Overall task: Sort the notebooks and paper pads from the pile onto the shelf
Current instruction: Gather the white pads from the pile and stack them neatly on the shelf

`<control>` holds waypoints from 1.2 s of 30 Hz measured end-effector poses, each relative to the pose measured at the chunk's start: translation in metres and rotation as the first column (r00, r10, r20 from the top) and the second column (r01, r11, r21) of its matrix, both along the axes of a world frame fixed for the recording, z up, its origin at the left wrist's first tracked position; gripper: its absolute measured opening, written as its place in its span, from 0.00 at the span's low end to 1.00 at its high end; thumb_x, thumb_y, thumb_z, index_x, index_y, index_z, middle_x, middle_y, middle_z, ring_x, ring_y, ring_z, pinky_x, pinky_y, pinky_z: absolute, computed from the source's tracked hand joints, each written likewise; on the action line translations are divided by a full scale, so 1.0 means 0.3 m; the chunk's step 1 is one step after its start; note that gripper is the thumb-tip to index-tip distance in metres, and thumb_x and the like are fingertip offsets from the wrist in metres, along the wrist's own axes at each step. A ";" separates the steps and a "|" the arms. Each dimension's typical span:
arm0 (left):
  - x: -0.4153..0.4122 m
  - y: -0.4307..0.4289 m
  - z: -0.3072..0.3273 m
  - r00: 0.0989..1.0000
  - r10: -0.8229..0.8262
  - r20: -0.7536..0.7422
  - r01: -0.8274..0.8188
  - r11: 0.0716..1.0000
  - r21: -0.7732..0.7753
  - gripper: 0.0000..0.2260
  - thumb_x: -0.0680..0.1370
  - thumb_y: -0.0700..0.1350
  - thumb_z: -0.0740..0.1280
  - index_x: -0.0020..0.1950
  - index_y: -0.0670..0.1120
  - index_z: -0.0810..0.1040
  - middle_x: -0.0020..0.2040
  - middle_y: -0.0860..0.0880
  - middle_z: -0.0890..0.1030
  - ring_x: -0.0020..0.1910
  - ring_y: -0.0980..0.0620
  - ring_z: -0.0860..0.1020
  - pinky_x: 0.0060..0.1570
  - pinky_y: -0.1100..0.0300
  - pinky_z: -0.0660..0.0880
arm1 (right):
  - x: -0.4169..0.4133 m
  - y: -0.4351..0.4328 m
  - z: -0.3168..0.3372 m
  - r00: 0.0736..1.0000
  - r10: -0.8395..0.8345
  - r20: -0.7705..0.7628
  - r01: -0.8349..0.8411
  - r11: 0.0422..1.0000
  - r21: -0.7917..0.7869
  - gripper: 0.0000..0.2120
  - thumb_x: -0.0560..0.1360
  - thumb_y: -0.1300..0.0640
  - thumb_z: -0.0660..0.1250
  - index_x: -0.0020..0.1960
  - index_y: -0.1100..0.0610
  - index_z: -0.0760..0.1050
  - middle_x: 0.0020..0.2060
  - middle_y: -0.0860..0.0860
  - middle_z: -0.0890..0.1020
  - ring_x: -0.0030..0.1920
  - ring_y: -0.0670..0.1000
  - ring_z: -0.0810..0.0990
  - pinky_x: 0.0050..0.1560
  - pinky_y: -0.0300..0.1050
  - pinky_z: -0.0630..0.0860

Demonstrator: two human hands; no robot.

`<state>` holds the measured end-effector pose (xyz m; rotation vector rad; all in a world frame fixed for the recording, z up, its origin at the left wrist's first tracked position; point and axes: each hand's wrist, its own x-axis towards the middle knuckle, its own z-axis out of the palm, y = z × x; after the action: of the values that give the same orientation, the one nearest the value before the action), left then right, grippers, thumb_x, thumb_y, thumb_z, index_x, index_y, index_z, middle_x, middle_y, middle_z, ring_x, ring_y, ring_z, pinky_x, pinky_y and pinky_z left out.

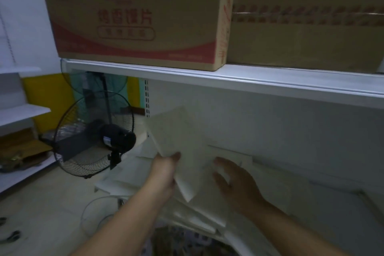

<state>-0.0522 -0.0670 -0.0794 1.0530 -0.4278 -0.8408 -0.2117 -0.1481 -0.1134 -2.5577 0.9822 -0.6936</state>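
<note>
— What's the place like?

— Dim room, white metal shelving. The upper shelf runs across the top with a red-printed carton on its left and a plain carton just beside it on the right. Below is the pale back panel, and at its foot the lower shelf. To the left, past the end of the shelving, a black fan is tilted over a light floor, with a yellow wall far behind it.

— And the paper?

— A loose pile of white pads lies on the near left part of the lower shelf, overlapping at odd angles.

— The hands?

— The left hand pinches one white pad at its near edge, thumb on top, the other fingers hidden under it. The pad is tilted, raised above the pile, its far corner up against the back panel.

— The right hand?

— The right hand is flat, fingers straight and slightly apart, holding nothing, over the right side of the pile; whether it touches the paper I cannot tell
</note>
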 end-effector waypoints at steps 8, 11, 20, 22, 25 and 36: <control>0.311 0.218 -0.018 0.996 0.085 0.041 -0.090 0.984 0.154 0.05 0.79 0.36 0.61 0.52 0.42 0.74 0.45 0.40 0.80 0.43 0.41 0.78 0.41 0.53 0.74 | 0.047 -0.063 -0.029 0.944 -0.259 -0.205 0.128 0.859 -0.497 0.20 0.43 0.62 0.82 0.33 0.53 0.82 0.20 0.50 0.77 0.16 0.48 0.73 0.15 0.36 0.66; 0.333 0.232 -0.033 0.995 0.091 0.038 -0.096 0.983 0.159 0.07 0.79 0.38 0.63 0.56 0.40 0.75 0.45 0.40 0.81 0.43 0.41 0.79 0.41 0.53 0.75 | 0.112 -0.003 0.069 0.952 -0.302 -0.054 0.225 0.808 -0.545 0.13 0.53 0.61 0.80 0.33 0.54 0.80 0.20 0.52 0.76 0.17 0.52 0.74 0.18 0.34 0.65; 0.246 0.191 -0.086 0.989 0.097 -0.115 -0.077 0.982 0.172 0.10 0.77 0.37 0.64 0.57 0.36 0.75 0.44 0.36 0.82 0.41 0.39 0.80 0.39 0.52 0.76 | 0.343 0.243 0.021 0.904 0.414 -0.107 -0.427 0.864 -0.265 0.16 0.78 0.46 0.55 0.44 0.53 0.78 0.39 0.47 0.82 0.37 0.48 0.81 0.35 0.40 0.76; 0.272 0.223 -0.090 0.983 0.111 -0.146 -0.081 0.977 0.197 0.13 0.77 0.35 0.61 0.61 0.34 0.74 0.46 0.35 0.81 0.43 0.38 0.80 0.42 0.51 0.75 | 0.333 0.157 0.016 0.908 0.415 -0.052 -0.418 0.907 -0.049 0.17 0.79 0.46 0.54 0.49 0.52 0.78 0.45 0.49 0.82 0.48 0.51 0.80 0.49 0.45 0.75; 0.314 0.276 -0.077 0.974 0.104 -0.203 -0.064 0.979 0.196 0.15 0.78 0.38 0.60 0.65 0.38 0.72 0.50 0.35 0.82 0.47 0.38 0.80 0.43 0.50 0.75 | 0.345 -0.052 -0.030 0.986 0.096 -0.137 -0.102 0.994 -0.038 0.23 0.80 0.48 0.56 0.73 0.55 0.64 0.73 0.52 0.65 0.73 0.51 0.63 0.70 0.42 0.59; 0.375 0.416 -0.075 0.982 0.126 -0.144 -0.093 0.972 0.217 0.15 0.80 0.45 0.62 0.64 0.40 0.72 0.51 0.35 0.81 0.47 0.37 0.81 0.39 0.50 0.76 | 0.419 -0.169 0.035 0.995 -0.083 0.046 0.095 0.860 -0.502 0.18 0.75 0.53 0.54 0.35 0.60 0.76 0.28 0.56 0.78 0.27 0.56 0.79 0.25 0.44 0.75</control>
<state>0.0603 0.0578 -0.1019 1.1838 -0.1480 -0.8758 -0.0860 -0.1987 -0.1030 -2.9463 1.0243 -1.1355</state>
